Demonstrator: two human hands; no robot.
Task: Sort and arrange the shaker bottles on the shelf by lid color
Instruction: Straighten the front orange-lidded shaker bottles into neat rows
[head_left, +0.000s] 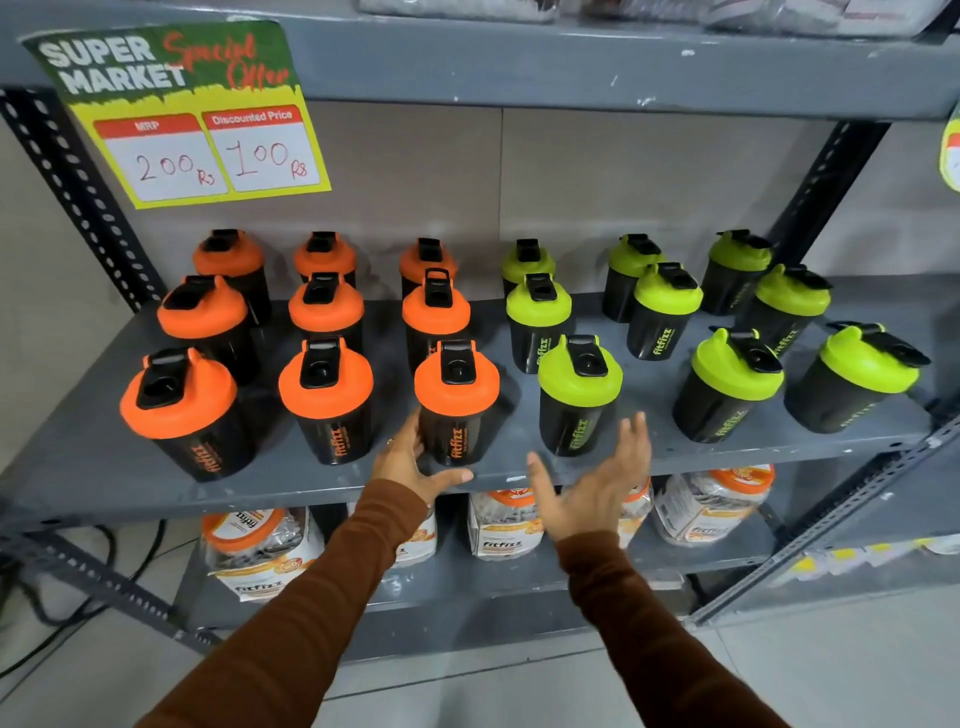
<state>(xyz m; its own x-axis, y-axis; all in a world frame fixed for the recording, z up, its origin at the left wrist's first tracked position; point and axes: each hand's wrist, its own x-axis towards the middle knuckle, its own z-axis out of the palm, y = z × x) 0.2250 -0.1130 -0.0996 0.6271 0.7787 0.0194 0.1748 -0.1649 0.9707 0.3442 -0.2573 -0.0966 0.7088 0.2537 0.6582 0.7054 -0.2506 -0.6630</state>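
Note:
Black shaker bottles stand on a grey metal shelf (519, 470). Several with orange lids fill the left half in three columns; several with green lids fill the right half. My left hand (410, 462) cups the base of the front orange-lid bottle (456, 400) in the third column, fingers on its left side and thumb along the shelf edge below it. My right hand (592, 483) hovers open, palm facing left, just in front of and below the nearest green-lid bottle (577, 395), not touching it.
A yellow price sign (192, 114) hangs from the upper shelf at the left. Clear jars with orange lids (260, 545) sit on the lower shelf. Perforated uprights (78, 197) frame the rack. Cables (47, 587) lie on the floor at the left.

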